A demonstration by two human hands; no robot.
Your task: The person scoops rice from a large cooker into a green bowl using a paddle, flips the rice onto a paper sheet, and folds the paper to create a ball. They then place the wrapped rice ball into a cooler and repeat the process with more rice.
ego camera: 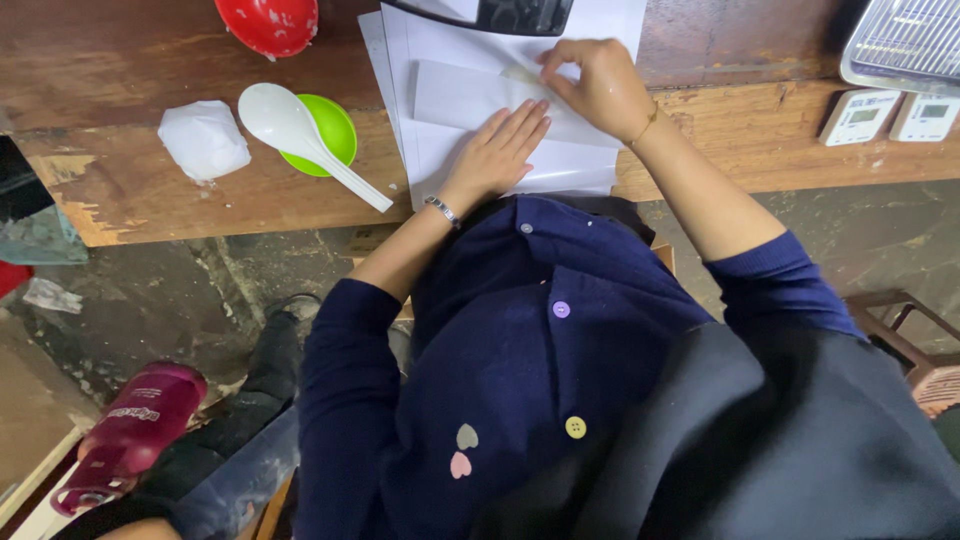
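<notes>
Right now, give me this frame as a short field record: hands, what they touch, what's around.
left hand: flat, palm down on folded white paper
right hand: fingertips pressing the paper's upper edge
under paper: white sheets on wooden table
left of sheets: white spoon resting on green bowl, white wrapped lump, red object
far right: two small white digital devices
floor: maroon bottle
</notes>
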